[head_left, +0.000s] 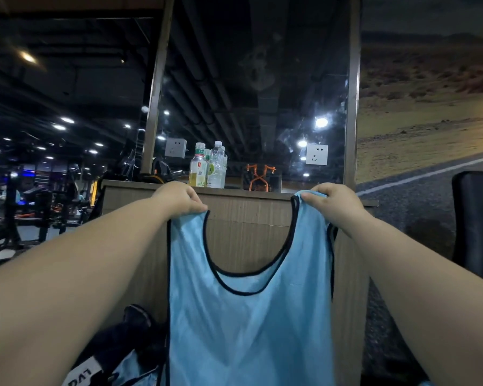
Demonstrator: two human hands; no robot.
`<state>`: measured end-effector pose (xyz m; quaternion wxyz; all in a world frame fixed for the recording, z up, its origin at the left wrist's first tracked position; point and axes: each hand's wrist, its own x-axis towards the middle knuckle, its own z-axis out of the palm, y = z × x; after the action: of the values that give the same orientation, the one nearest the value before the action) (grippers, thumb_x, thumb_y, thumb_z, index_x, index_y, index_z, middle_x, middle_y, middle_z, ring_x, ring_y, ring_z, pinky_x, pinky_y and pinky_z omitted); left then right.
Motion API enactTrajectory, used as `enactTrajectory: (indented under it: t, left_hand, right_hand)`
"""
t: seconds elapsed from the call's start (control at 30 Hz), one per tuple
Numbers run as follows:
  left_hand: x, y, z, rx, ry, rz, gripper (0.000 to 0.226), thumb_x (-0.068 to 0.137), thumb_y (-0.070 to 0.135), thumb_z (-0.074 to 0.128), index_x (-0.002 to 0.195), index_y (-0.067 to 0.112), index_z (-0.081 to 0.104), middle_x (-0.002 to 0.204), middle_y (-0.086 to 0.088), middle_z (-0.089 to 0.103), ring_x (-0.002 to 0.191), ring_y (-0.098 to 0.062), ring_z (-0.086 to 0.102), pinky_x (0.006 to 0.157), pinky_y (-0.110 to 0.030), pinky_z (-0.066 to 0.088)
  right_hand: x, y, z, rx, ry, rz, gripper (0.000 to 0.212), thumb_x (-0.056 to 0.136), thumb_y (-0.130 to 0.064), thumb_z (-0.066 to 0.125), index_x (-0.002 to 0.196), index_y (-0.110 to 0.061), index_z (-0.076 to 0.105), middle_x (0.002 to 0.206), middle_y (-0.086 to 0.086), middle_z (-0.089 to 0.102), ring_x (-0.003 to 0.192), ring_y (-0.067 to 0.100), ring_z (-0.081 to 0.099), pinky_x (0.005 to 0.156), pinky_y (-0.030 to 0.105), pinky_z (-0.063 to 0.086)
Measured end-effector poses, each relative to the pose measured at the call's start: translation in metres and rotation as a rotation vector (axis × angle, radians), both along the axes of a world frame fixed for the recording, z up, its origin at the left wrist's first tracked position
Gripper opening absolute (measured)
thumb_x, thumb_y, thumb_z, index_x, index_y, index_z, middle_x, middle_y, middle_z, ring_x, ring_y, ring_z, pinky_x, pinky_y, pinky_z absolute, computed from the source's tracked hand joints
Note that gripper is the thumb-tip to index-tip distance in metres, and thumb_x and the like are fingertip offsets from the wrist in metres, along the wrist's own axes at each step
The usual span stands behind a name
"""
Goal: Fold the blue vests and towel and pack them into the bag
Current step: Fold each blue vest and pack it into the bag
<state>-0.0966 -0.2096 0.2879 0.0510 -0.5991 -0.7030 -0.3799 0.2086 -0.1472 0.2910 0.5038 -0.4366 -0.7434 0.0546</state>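
**Head view**

**Position.** The blue vest (248, 330) hangs in the air in front of the person, upright and spread flat, with the neckline toward the camera. The left hand (182, 198) pinches the top of 1 shoulder strap. The right hand (335, 203) pinches the top of the other. The fingers of both hands are curled tight on the fabric. The 2 hands are held well apart, so the garment is drawn out across its width.

**Handling.** The vest appears to be thin mesh with dark binding along every edge. It is judged light, limp and somewhat slippery. It is unlikely to keep a crease unaided and would slump sideways if 1 strap were released. The bound strap tops and side edges are the soundest places to take hold, since binding should stretch less than open mesh.

**Surroundings.**
- A dark bag (117, 341) lies low on the left, just beside the vest.
- More blue fabric (134, 370) shows at the bag. Whether it is inside the bag cannot be told.
- No towel is visible.
- A wooden worktop (251, 227) stands close behind the vest and carries several bottles (207, 165).
- A black chair (477, 218) stands at the right.

**Obstructions.** The hanging vest hides whatever lies beneath it. The worktop front leaves little room forward.
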Motion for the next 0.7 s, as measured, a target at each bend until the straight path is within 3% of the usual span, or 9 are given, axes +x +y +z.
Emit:
enactTrajectory:
  t: [0.17, 0.23, 0.33, 0.43, 0.53, 0.7]
  left_hand:
    - [-0.023, -0.005, 0.003, 0.007, -0.007, 0.023, 0.018, 0.088, 0.042, 0.067, 0.095, 0.026, 0.072, 0.101, 0.004, 0.065, 0.095, -0.014, 0.057, 0.081, -0.028, 0.045]
    - [-0.027, -0.011, 0.001, -0.044, -0.035, -0.002, 0.01, 0.088, 0.026, 0.066, 0.096, 0.027, 0.071, 0.101, 0.002, 0.067, 0.095, -0.019, 0.06, 0.082, -0.033, 0.048]
    - [-0.031, -0.016, 0.0, -0.103, -0.1, -0.037, 0.037, 0.068, 0.014, 0.058, 0.103, 0.021, 0.07, 0.095, -0.011, 0.071, 0.083, -0.024, 0.061, 0.076, -0.038, 0.049]
    - [-0.032, -0.014, -0.002, -0.096, -0.098, -0.019, 0.031, 0.077, 0.006, 0.06, 0.105, 0.016, 0.066, 0.098, -0.012, 0.069, 0.088, -0.024, 0.06, 0.082, -0.039, 0.051]
    - [-0.03, -0.007, -0.003, -0.039, -0.049, 0.044, 0.019, 0.087, 0.019, 0.067, 0.106, 0.016, 0.069, 0.104, -0.008, 0.068, 0.098, -0.023, 0.06, 0.083, -0.034, 0.048]
    - [-0.03, -0.001, -0.003, -0.004, 0.007, 0.1, 0.029, 0.089, 0.039, 0.067, 0.106, 0.015, 0.068, 0.104, -0.005, 0.064, 0.095, -0.02, 0.056, 0.079, -0.03, 0.044]
  right_hand:
    - [0.025, 0.005, 0.001, -0.04, -0.016, -0.019, 0.026, 0.077, -0.038, 0.081, 0.089, -0.018, 0.07, 0.087, -0.001, 0.068, 0.082, 0.016, 0.063, 0.068, 0.03, 0.049]
    - [0.034, 0.008, -0.001, -0.051, -0.017, -0.051, 0.027, 0.075, -0.037, 0.083, 0.088, -0.018, 0.069, 0.086, -0.001, 0.067, 0.082, 0.016, 0.062, 0.067, 0.029, 0.047]
    - [0.045, 0.013, -0.002, -0.047, -0.025, -0.096, 0.024, 0.076, -0.035, 0.082, 0.087, -0.019, 0.068, 0.085, -0.004, 0.065, 0.079, 0.013, 0.059, 0.063, 0.027, 0.044]
    - [0.051, 0.017, -0.004, -0.039, -0.023, -0.103, 0.022, 0.079, -0.035, 0.08, 0.089, -0.021, 0.069, 0.087, -0.005, 0.065, 0.081, 0.014, 0.06, 0.067, 0.029, 0.043]
    - [0.05, 0.018, -0.005, -0.029, -0.031, -0.086, 0.021, 0.081, -0.036, 0.078, 0.092, -0.021, 0.069, 0.086, -0.005, 0.065, 0.081, 0.014, 0.059, 0.07, 0.03, 0.044]
    - [0.047, 0.018, -0.005, -0.023, -0.018, -0.067, 0.024, 0.082, -0.038, 0.077, 0.092, -0.018, 0.069, 0.087, 0.0, 0.067, 0.08, 0.018, 0.061, 0.07, 0.033, 0.047]
